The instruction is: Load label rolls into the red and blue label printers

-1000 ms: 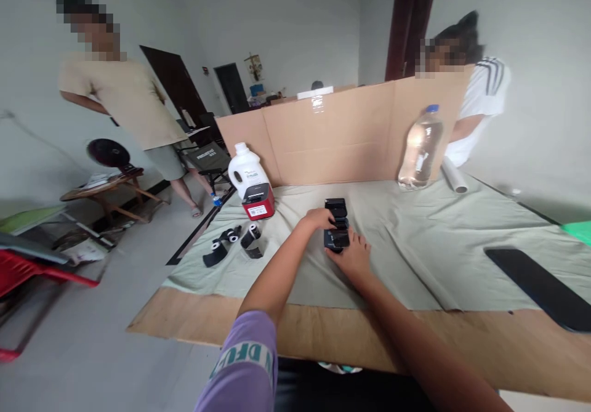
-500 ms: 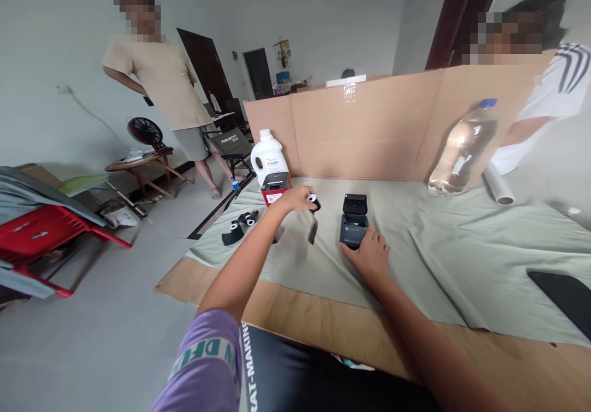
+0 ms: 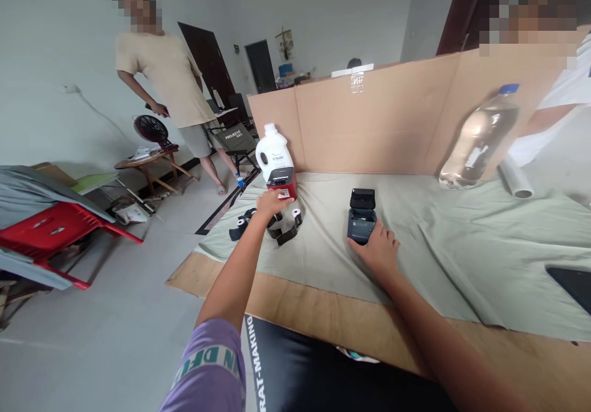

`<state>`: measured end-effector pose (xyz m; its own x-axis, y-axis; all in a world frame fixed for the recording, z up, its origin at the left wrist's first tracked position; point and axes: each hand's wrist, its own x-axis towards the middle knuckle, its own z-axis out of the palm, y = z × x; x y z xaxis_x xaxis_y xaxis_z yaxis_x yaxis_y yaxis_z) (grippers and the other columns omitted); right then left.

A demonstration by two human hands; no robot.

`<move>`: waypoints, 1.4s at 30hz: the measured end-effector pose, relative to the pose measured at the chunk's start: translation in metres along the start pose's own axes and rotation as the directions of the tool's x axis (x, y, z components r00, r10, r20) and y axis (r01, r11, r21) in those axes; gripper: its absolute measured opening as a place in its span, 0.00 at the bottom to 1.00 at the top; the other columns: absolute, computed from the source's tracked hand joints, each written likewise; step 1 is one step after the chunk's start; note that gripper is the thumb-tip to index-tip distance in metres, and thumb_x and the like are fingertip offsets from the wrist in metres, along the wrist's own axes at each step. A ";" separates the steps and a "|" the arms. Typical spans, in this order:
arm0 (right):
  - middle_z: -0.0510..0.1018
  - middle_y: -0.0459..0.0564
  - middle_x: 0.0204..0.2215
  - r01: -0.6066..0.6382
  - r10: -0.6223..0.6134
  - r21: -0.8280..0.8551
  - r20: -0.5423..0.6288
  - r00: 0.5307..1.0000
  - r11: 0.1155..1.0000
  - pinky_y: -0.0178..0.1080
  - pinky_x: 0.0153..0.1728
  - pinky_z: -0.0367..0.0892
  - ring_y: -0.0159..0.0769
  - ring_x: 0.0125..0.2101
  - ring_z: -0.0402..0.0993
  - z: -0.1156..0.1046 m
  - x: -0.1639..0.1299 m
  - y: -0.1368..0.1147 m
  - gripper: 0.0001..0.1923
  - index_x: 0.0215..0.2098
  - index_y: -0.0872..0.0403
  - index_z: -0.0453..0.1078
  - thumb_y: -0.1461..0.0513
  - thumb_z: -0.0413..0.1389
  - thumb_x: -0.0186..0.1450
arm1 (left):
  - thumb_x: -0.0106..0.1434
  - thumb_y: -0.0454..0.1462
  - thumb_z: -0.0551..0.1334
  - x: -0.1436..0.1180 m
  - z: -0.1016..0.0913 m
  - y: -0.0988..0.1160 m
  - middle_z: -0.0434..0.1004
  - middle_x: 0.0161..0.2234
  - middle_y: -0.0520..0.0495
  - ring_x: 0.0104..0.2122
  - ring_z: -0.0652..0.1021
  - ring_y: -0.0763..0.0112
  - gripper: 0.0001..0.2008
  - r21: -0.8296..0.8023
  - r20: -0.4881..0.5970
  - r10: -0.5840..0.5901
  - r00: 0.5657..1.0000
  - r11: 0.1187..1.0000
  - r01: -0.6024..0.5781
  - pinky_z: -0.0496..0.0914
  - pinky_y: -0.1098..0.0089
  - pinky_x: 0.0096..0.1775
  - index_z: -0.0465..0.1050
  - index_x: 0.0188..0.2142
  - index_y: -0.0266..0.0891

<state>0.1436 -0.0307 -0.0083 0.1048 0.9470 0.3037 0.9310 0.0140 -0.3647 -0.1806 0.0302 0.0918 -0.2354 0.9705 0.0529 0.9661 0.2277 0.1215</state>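
My right hand [image 3: 379,250] grips the near end of a small dark portable printer [image 3: 361,226], thumb on its left side and fingers on its right. The printer lies on the cloth with its lid [image 3: 362,199] raised. My left hand [image 3: 272,205] holds nothing, its fingers stretched to the right in front of a red and black box [image 3: 282,183]. Just right of this hand lies a black paper roll [image 3: 296,217] with a white core and a loose curled strip. More black rolls [image 3: 238,230] lie to the left, partly hidden by my left hand and forearm.
A white jug [image 3: 273,151] stands behind the box. A cardboard panel [image 3: 373,122] spans the back. Toward the right are a large water bottle [image 3: 480,138], a white tube [image 3: 517,179] and a dark flat object [image 3: 572,286]. One person [image 3: 161,79] stands at left; another is behind the panel.
My left hand has let go of a black paper roll, now on the cloth, and moved left toward the red and black box. My right hand stays on the printer. The view has shifted slightly.
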 end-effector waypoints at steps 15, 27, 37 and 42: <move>0.75 0.59 0.49 0.193 -0.301 0.721 0.023 0.953 0.665 0.49 0.51 0.63 0.48 0.48 0.71 -0.054 0.015 -0.029 0.24 0.55 0.54 0.67 0.50 0.51 0.66 | 0.68 0.43 0.58 -0.100 -0.009 0.052 0.79 0.46 0.44 0.44 0.78 0.61 0.13 -0.141 -0.535 0.193 0.823 0.940 -0.312 0.65 0.65 0.45 0.72 0.49 0.44; 0.74 0.44 0.29 -0.416 -0.370 0.862 0.502 0.781 0.291 0.33 0.26 0.60 0.33 0.29 0.67 -0.088 0.079 -0.036 0.20 0.40 0.53 0.74 0.65 0.57 0.47 | 0.61 0.43 0.67 -0.095 0.064 0.148 0.68 0.54 0.40 0.57 0.70 0.56 0.22 -0.477 -0.642 0.326 0.694 0.539 -0.694 0.65 0.57 0.58 0.72 0.55 0.45; 0.76 0.44 0.29 -0.362 -0.337 0.875 0.462 0.820 0.320 0.32 0.27 0.62 0.32 0.30 0.70 -0.083 0.098 -0.015 0.17 0.39 0.53 0.76 0.65 0.58 0.50 | 0.63 0.46 0.65 -0.108 0.084 0.162 0.79 0.44 0.42 0.46 0.79 0.61 0.31 -0.923 -0.329 0.130 0.935 0.167 -0.348 0.74 0.62 0.50 0.64 0.62 0.39; 0.80 0.48 0.34 -0.100 -0.230 0.817 0.275 0.934 0.567 0.36 0.35 0.68 0.36 0.34 0.74 -0.067 0.119 0.015 0.16 0.41 0.55 0.76 0.65 0.55 0.55 | 0.60 0.47 0.67 -0.111 0.095 0.172 0.80 0.36 0.47 0.30 0.79 0.69 0.31 -0.991 -0.058 0.145 0.988 0.108 -0.074 0.75 0.71 0.30 0.67 0.60 0.40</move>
<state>0.1930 0.0605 0.0813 -0.2127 0.9690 0.1259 0.2321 0.1753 -0.9568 0.0221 -0.0312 0.0131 -0.0985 0.9869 0.1277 0.0165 -0.1267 0.9918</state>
